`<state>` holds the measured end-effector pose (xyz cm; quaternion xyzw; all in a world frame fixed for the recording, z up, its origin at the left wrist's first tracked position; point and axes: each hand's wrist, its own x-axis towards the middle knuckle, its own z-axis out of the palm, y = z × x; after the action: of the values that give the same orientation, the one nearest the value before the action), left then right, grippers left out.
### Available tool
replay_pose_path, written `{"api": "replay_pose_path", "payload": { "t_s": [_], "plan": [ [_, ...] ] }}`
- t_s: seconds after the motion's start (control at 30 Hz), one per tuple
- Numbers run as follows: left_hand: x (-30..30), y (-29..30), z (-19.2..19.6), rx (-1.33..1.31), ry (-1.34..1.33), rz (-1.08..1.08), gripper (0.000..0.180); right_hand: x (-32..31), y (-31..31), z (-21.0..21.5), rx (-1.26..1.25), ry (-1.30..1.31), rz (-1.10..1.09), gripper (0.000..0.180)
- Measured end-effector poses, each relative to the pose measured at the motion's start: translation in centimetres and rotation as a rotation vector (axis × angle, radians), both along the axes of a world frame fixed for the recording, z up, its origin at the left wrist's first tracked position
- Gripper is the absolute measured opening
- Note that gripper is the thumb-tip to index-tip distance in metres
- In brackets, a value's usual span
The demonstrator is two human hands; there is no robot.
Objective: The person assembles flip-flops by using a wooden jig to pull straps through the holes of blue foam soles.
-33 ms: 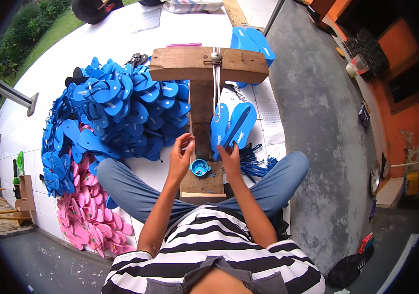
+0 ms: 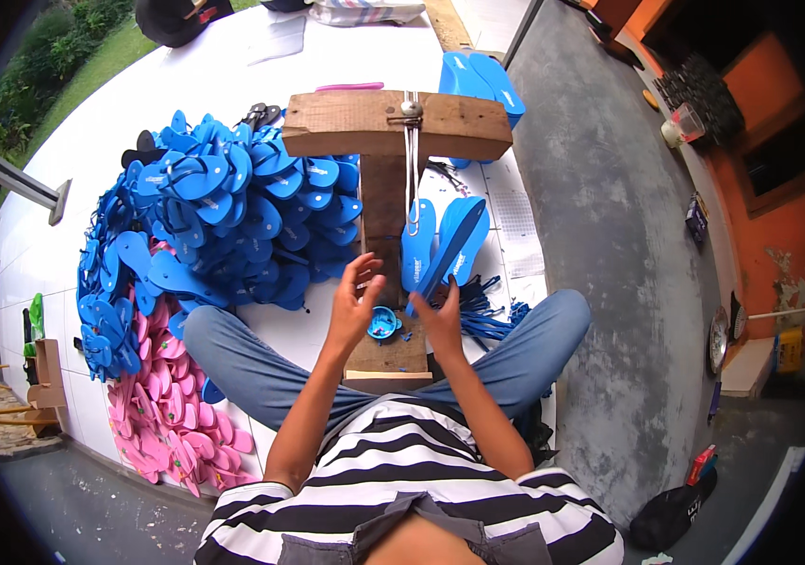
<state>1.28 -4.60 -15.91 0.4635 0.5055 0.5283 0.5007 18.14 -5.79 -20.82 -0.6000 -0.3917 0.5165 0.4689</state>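
Note:
My right hand (image 2: pixel 442 318) is closed on the near end of a blue flip-flop sole (image 2: pixel 451 247), which is tilted up on its edge. Two more blue soles lie behind it, one (image 2: pixel 416 247) on its left and another (image 2: pixel 475 240) on its right. My left hand (image 2: pixel 357 299) is empty with its fingers apart, over the left side of a wooden T-shaped stand (image 2: pixel 383 202). Between my hands a small round blue cup (image 2: pixel 382 322) with tiny bits inside sits on the stand's base.
A metal hook with white cord (image 2: pixel 412 151) hangs from the crossbar. Piled on my left are blue flip-flops (image 2: pixel 233 207) and pink ones (image 2: pixel 171 405). Dark blue straps (image 2: pixel 485 315) lie by my right knee, and blue soles (image 2: pixel 482 80) are stacked beyond the crossbar.
My right hand has raised the blue sole's near end off the others and drawn it slightly toward me. My left hand has shifted a little to the right.

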Motion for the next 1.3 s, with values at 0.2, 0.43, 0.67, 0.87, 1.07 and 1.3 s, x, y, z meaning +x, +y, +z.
{"api": "replay_pose_path", "payload": {
  "t_s": [0.2,0.43,0.67,0.87,1.07,1.3],
  "plan": [
    [2.5,-0.8,8.8,0.139,0.220,-0.184,0.050,0.6,-7.1,7.3,0.374,-0.727,0.239,0.101],
    [-0.6,0.7,12.9,0.647,0.200,-0.401,0.043,0.9,-2.4,15.8,0.730,-0.370,0.191,0.057],
    [-0.7,2.5,15.9,0.911,0.106,-0.191,0.040,1.2,2.2,21.0,1.173,-0.453,0.211,0.052],
    [-0.4,3.7,16.2,0.979,0.068,-0.080,0.041,0.2,3.3,21.6,1.097,-0.294,0.159,0.040],
    [-0.2,4.2,17.1,0.877,-0.007,-0.030,0.041,-0.2,3.3,22.9,0.979,-0.371,0.134,0.042],
    [0.1,4.8,21.2,0.536,0.222,0.082,0.042,-1.4,4.5,23.1,0.734,-0.315,-0.049,0.041]
  ]
}}
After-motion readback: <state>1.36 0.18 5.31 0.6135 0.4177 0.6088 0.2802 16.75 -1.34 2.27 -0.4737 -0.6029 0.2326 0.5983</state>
